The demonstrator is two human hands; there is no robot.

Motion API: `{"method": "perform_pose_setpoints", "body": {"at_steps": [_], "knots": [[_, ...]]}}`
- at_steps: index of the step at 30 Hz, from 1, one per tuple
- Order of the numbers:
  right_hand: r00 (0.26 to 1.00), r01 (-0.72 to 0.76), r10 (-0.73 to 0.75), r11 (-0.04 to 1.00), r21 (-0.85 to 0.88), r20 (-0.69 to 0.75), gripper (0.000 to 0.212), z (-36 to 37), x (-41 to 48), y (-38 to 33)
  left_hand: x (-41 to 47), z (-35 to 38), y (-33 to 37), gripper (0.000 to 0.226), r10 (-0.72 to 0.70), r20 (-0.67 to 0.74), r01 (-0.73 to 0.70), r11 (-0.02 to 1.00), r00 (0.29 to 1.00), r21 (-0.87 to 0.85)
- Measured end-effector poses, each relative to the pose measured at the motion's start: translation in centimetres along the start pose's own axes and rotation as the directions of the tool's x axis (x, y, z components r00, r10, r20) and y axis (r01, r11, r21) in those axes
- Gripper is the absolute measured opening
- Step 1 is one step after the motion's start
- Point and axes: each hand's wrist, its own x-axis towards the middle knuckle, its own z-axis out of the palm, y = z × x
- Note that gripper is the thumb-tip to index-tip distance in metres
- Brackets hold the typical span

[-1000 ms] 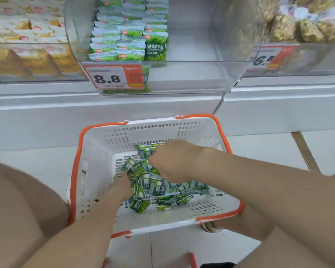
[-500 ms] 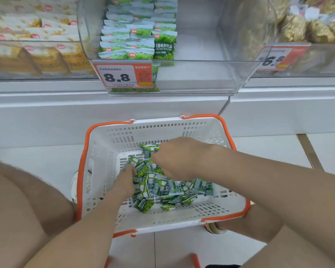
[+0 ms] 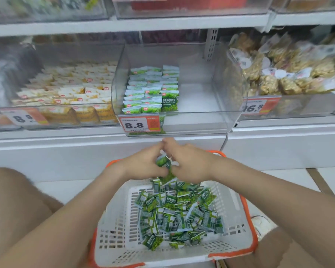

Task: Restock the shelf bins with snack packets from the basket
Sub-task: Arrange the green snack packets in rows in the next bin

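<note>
Both hands are raised above the far rim of the basket [image 3: 114,225], cupped together round a small bunch of green snack packets [image 3: 163,162]. The left hand [image 3: 141,164] curls round the bunch from one side and the right hand [image 3: 191,165] from the other. The fingers [image 3: 155,149] of both are bent inward, their tips meeting over the top, so the bunch is pinched between the two hands. A few of its packets poke out below the hands, just above the basket.

The basket is white plastic with slotted walls and an orange rim. It sits on the floor [image 3: 66,188] between the person's bare legs [image 3: 17,209]. Inside it lies a loose heap of packets [image 3: 178,213] of the same green kind, spread over the bottom and lying at all angles.

Above and beyond the basket, on the shelf [image 3: 66,144], stands a clear bin [image 3: 201,105]. Neat rows of green packets [image 3: 149,91] fill only the bin's left part. An orange and white price tag [image 3: 139,124] reading 8.8 is fixed to the bin's front, straight above the basket's far rim.

Up and to the left of the basket is a second bin of yellow and white packets [image 3: 70,93]. Up and to the right of the basket are clear bags of brown snacks [image 3: 278,78] with another price tag [image 3: 259,106], its digits too blurred to read fully.
</note>
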Motion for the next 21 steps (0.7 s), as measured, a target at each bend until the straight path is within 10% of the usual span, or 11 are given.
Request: {"method": "perform_pose_setpoints", "body": {"at_steps": [10,15,21], "knots": [[0.860,0.053,0.303,0.748,0.662,-0.412,0.013,-3.3,-0.6,-1.0,-3.0,-6.6,8.1,0.074,0.095,-0.311,-0.078,0.995,0.946,0.066],[0.825,0.155,0.302,0.691,0.706,-0.477,0.028,-4.4,-0.9,-2.5,-3.3,-6.9,9.9,0.067,0.101,-0.458,-0.150,0.986,0.883,-0.073],[0.647,0.198,0.259,0.851,0.486,-0.717,0.028,-7.8,1.4,-1.7,-1.5,-8.2,8.0,0.059,0.350,-0.588,-0.098,0.904,0.729,0.417]]}}
